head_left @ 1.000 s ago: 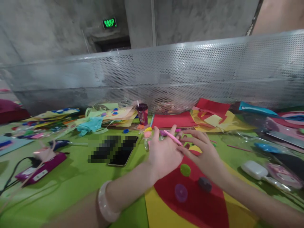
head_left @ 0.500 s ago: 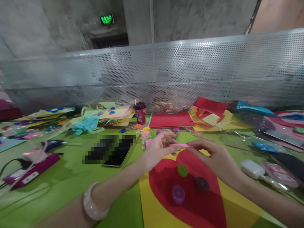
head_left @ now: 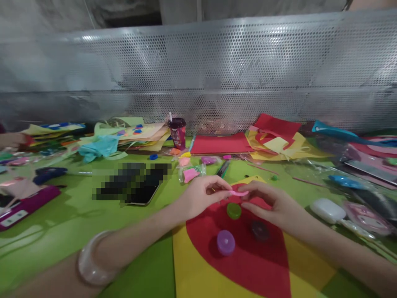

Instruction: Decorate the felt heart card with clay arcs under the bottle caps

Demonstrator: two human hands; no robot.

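A thin pink strip [head_left: 238, 193], which looks like soft modelling clay, is pinched between the thumb and fingertips of my left hand [head_left: 206, 194]. My right hand [head_left: 269, 198] is curved at the strip's other end. Its fingertips are at that end, while the thumb is spread away below. Both hands hover over a red paper heart [head_left: 248, 265] on a yellow sheet [head_left: 186, 265]. Three round lids or discs rest on the heart: a green one [head_left: 233, 210], a purple one [head_left: 226, 242] and a dark one [head_left: 259, 230].
Beyond my hands lie a bag with pink clay [head_left: 190, 174] and a lidded cup [head_left: 178, 134]. Phones [head_left: 145, 190] and a purple power strip [head_left: 27, 207] are on the left. A white case [head_left: 328, 210] is on the right. A perforated metal panel [head_left: 217, 82] stands behind.
The view has tilted down. My right thumb has come away from the strip, which it was pinching. The strip now looks shorter or more bent, still in my left hand.
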